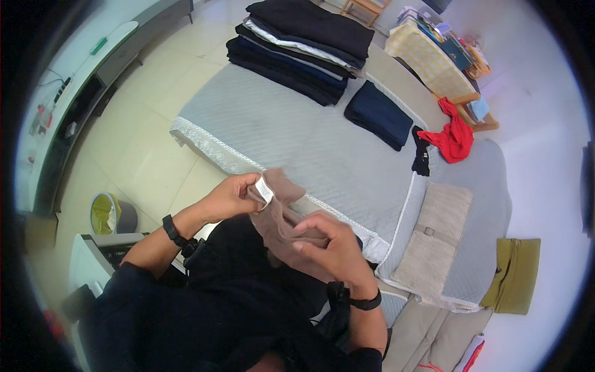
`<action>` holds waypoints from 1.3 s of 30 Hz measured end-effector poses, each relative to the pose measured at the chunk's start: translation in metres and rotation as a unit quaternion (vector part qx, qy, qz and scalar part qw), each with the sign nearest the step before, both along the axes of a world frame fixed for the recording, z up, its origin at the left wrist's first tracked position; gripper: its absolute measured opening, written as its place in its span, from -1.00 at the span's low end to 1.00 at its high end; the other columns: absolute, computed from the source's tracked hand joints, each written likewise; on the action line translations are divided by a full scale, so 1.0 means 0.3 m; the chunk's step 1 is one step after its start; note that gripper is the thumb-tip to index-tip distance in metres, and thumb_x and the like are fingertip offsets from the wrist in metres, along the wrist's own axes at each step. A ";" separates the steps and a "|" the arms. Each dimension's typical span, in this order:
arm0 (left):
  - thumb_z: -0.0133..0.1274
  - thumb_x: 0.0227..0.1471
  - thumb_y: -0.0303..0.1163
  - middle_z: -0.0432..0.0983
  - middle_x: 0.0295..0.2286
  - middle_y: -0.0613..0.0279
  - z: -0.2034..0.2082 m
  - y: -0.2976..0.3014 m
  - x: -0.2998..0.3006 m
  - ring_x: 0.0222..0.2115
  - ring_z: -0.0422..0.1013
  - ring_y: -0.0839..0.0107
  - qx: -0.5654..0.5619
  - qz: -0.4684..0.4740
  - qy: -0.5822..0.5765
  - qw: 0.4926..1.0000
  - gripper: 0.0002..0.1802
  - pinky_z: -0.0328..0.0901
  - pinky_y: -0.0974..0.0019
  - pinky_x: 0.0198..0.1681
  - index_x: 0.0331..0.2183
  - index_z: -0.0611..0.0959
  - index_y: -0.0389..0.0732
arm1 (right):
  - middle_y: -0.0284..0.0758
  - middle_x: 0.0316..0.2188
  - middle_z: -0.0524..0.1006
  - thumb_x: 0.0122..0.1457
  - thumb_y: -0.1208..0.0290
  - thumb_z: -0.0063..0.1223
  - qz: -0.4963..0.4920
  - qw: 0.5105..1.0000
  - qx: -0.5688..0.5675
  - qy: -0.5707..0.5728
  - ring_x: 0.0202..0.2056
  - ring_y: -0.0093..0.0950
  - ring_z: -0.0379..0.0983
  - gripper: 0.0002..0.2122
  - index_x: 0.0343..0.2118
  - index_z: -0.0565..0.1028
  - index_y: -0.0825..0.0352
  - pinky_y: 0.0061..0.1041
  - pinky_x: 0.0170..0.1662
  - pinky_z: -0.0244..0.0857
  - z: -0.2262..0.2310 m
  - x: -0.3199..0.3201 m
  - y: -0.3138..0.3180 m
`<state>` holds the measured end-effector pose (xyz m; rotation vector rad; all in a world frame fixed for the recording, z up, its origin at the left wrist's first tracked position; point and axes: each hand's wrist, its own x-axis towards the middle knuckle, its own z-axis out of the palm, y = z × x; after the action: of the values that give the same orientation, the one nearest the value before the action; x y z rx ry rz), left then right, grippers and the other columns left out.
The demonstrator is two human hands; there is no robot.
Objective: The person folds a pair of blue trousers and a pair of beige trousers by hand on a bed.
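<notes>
A brownish-pink piece of thin clothing [273, 232] hangs bunched between my two hands, in front of my body and close to the near edge of the sofa. My left hand [238, 197] pinches its upper edge beside a white label [264, 191]. On the right, my right hand [331, 245] grips the cloth with the thumb and fingers around a fold. The garment's lower part drops toward my lap, and its full shape is hidden by the folds.
A grey quilted cover [297, 142] spreads over the sofa ahead. On it lie a tall stack of folded dark clothes [291, 49], folded navy trousers [378, 115], a red garment [455, 133], a small black item [421, 152] and a beige cushion [434, 235]. A bin [113, 214] stands left.
</notes>
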<state>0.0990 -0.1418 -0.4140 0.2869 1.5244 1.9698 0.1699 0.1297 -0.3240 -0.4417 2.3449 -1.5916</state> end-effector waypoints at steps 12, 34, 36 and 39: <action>0.12 0.25 0.08 0.58 -0.32 0.25 -0.203 -0.181 0.012 -0.35 0.56 0.46 -0.115 0.015 -0.137 0.984 -0.50 0.50 0.33 -0.25 -0.28 0.63 -0.25 | -0.21 -0.19 0.57 0.18 0.49 0.23 0.142 0.988 0.052 -0.025 -0.18 -0.24 0.54 -0.73 -0.06 0.53 0.35 -0.38 -0.12 0.39 -0.038 0.072 -0.194; 0.29 0.03 -0.54 0.59 -0.17 -0.02 -0.439 -0.212 0.019 -0.14 0.57 0.26 0.006 0.164 -0.327 0.931 -0.48 0.52 0.25 -0.09 0.00 0.49 -0.51 | -0.09 -0.09 0.50 0.21 0.55 0.17 0.245 0.968 0.002 -0.053 -0.05 -0.11 0.50 -0.61 0.10 0.40 0.35 -0.28 -0.01 0.40 -0.119 0.147 -0.323; 0.20 0.01 -0.66 0.59 -0.17 0.01 -0.385 -0.176 -0.007 -0.18 0.57 0.29 0.001 0.215 -0.296 0.931 -0.61 0.51 0.26 -0.10 -0.07 0.56 -0.45 | -0.07 -0.09 0.50 0.20 0.58 0.14 0.233 0.970 -0.013 -0.063 -0.04 -0.10 0.48 -0.59 0.12 0.39 0.34 -0.28 0.00 0.39 -0.120 0.149 -0.313; 0.19 -0.04 -0.68 0.54 -0.24 0.13 -0.397 -0.141 -0.031 -0.25 0.54 0.36 -0.008 0.252 -0.213 0.944 -0.45 0.47 0.32 -0.17 0.04 0.49 -0.40 | -0.09 -0.13 0.52 0.19 0.60 0.12 0.236 0.972 0.001 -0.013 -0.07 -0.13 0.50 -0.61 0.10 0.43 0.36 -0.29 -0.02 0.40 -0.138 0.157 -0.296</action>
<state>0.0897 -0.1841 -0.5330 -0.5628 1.4076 2.2057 0.2169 0.0408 -0.3655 -0.8937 2.0165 -1.3539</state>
